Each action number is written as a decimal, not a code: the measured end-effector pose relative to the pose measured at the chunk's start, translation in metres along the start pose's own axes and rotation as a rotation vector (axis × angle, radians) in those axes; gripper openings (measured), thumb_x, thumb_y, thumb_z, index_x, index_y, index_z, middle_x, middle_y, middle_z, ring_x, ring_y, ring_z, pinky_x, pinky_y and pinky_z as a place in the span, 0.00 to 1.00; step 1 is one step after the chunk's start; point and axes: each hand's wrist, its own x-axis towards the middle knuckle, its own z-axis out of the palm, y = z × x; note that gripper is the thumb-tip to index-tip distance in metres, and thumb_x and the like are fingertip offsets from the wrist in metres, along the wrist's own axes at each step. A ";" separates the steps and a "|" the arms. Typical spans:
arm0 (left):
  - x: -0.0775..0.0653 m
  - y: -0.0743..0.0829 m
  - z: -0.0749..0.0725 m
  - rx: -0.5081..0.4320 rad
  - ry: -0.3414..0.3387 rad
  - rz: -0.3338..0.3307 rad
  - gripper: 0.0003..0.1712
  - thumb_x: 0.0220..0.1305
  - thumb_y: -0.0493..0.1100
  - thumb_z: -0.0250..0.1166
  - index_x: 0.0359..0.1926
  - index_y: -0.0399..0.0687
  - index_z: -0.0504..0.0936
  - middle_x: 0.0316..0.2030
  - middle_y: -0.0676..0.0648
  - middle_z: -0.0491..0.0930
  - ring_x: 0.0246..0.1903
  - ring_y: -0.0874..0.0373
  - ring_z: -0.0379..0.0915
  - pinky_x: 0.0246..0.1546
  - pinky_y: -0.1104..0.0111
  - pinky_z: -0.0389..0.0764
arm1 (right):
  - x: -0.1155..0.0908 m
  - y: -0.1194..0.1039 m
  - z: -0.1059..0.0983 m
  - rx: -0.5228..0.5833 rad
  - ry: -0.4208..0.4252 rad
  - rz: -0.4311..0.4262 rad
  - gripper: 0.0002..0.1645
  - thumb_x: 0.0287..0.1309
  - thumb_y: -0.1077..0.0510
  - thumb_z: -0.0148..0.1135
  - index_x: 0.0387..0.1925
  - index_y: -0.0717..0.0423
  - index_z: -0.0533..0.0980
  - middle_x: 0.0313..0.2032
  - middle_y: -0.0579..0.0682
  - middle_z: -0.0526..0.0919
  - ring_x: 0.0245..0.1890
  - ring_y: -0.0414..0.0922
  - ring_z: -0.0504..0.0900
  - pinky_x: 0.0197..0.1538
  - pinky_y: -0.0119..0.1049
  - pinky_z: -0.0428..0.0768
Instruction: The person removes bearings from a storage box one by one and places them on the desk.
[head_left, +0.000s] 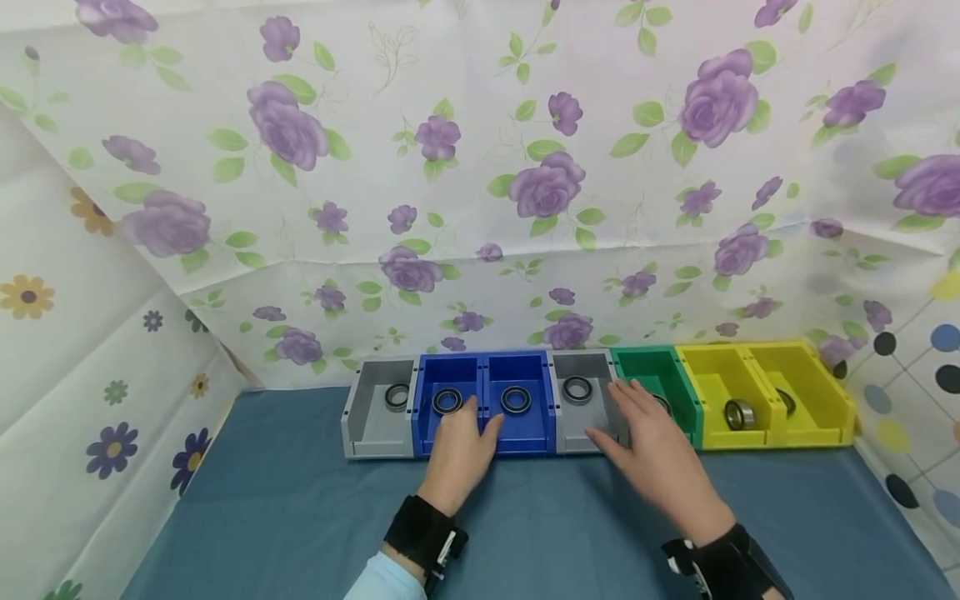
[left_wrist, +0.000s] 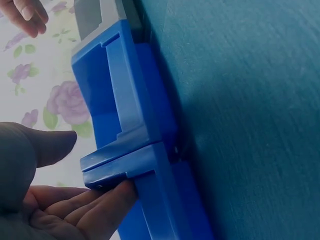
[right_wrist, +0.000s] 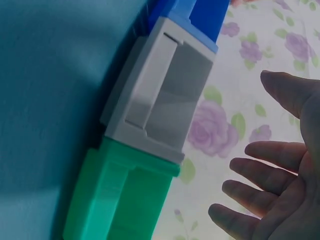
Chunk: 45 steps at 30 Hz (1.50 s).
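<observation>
My left hand (head_left: 457,454) is over the front of the left blue bin (head_left: 448,372), which holds a ring bearing (head_left: 436,402). In the left wrist view its fingers (left_wrist: 107,212) touch the blue bin's edge near the seam, thumb apart. Beside it, the right blue bin (head_left: 517,435) holds another bearing (head_left: 504,402). My right hand (head_left: 663,462) hovers over the right grey bin (head_left: 581,425) and the green bin (head_left: 637,367), fingers spread, holding nothing. A bearing (head_left: 566,392) lies in that grey bin; the green bin's bearing (head_left: 663,402) is partly hidden by the hand.
At the row's left end, a grey bin (head_left: 375,425) holds a bearing (head_left: 387,398). Two yellow bins (head_left: 708,375) stand at the right, a bearing (head_left: 732,415) tilted in one. Blue cloth (head_left: 300,517) covers the table; a flowered sheet (head_left: 480,200) hangs behind.
</observation>
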 end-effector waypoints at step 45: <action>0.008 0.000 0.000 0.109 -0.041 -0.035 0.24 0.63 0.49 0.61 0.52 0.34 0.76 0.45 0.39 0.78 0.38 0.54 0.78 0.34 0.66 0.77 | 0.003 0.224 -0.081 -0.067 -0.165 0.319 0.28 0.67 0.57 0.41 0.62 0.71 0.59 0.48 0.73 0.69 0.25 0.49 0.69 0.22 0.39 0.66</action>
